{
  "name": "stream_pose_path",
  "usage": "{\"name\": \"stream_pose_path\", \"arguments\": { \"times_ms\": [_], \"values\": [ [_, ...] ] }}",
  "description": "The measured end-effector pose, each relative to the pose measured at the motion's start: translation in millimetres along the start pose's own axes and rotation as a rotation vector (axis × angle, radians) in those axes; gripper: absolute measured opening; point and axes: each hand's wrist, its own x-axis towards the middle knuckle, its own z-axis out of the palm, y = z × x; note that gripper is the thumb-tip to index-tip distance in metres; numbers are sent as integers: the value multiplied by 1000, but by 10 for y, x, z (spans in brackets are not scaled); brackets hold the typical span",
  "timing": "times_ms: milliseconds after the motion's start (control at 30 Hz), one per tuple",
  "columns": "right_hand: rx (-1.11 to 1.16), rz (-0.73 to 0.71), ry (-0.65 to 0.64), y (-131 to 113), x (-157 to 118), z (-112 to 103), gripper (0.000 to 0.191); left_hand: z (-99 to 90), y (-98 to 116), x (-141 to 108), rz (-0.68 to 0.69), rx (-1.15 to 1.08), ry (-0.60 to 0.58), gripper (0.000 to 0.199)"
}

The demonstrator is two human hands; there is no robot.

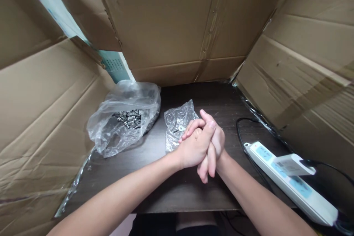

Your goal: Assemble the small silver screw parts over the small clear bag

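My left hand (194, 148) and my right hand (219, 137) are clasped together over the dark table, their fingers interlaced and folded round each other. No object shows between the palms, though their inner sides are hidden. Right behind and beside my left hand lies a small clear plastic bag (177, 115). On it are a small washer (181, 128) and a screw (176, 131), partly beside my fingers. Farther left sits a larger open clear plastic bag (110, 121) holding several metal screws (131, 118).
A white power strip (290, 182) with a white plug-in adapter (293, 165) runs along the right side, with a black cable (238, 132) beside it. Cardboard walls (177, 18) enclose the dark table (155, 177) at the back, left and right.
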Motion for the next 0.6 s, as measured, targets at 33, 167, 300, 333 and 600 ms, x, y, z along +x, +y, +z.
{"name": "stream_pose_path", "arguments": {
  "times_ms": [33, 167, 300, 333, 600],
  "values": [
    [90, 34, -5, -3, 4, 10, 67, -22, 17, -14, -19, 0, -14, 73],
    [163, -53, 68, -75, 22, 68, 62, -150, 59, -114, -49, -96, -140, 79],
    [115, -309, 121, -163, 18, 39, 46, -252, 27, -146, -9, -144, -161, 86],
    [91, -378, 173, -171, 21, 8, 41, -280, 11, -126, -1, -152, -91, 85],
    [117, -20, -881, -79, -10, -132, 67, -337, 25, 33, 47, -165, -105, 40]
  ]
}}
